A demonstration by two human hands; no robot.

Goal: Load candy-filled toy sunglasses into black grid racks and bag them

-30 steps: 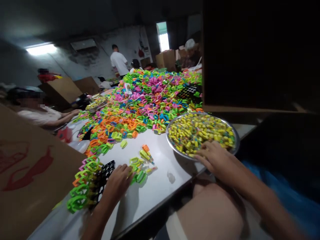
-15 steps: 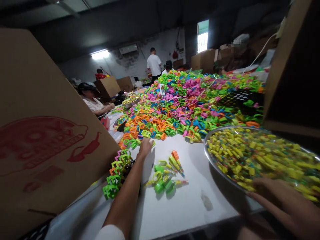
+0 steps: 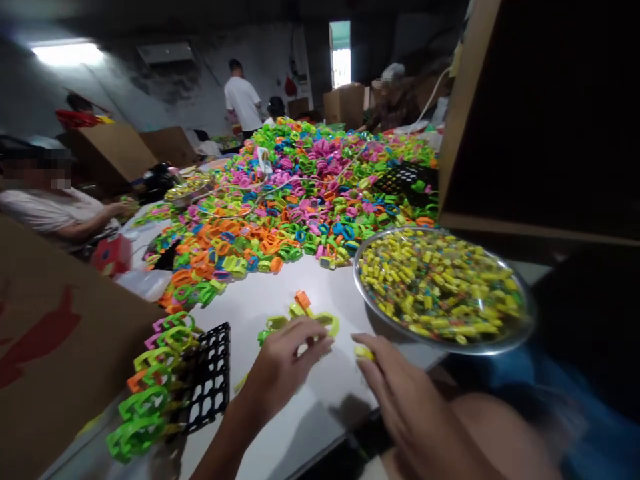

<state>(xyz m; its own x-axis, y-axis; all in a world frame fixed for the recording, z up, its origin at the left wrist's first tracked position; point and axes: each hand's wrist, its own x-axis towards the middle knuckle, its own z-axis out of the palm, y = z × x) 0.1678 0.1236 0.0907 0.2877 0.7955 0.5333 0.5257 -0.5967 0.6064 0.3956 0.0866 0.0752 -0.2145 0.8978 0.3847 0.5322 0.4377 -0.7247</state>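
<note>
At the far left a cardboard box (image 3: 60, 347) with red print leans against the edge of the table (image 3: 320, 393). Just right of it a black plastic grid tray (image 3: 207, 377) lies flat, with green, pink and orange plastic rings (image 3: 150, 373) stacked along its left side.

The left hand (image 3: 280, 373) comes next, palm down over the white tabletop, its fingers curled loosely around a yellow-green ring piece (image 3: 325, 325). An orange-capped piece (image 3: 302, 299) and a few more green ones lie just beyond the fingertips. The right hand (image 3: 400, 393) sits close beside it, thumb and forefinger pinching a small yellow candy (image 3: 364, 352), so both hands are closed lightly on something small and nearly touching each other.

From here the work looks like fitting the candy into the ring, though motion blur makes it hard to say how the two parts seat. To do it well, I'd keep the ring steady in the left hand with its opening turned toward the right, bring the candy in straight instead of at a slant, and hold both low over the table so a dropped piece stays near.

Right of the hands a round metal pan (image 3: 520, 330) full of yellow wrapped candies stands within easy reach. Behind everything a great heap of coloured rings (image 3: 300, 193) covers the table, and another person (image 3: 55, 207) sits at the left side.
</note>
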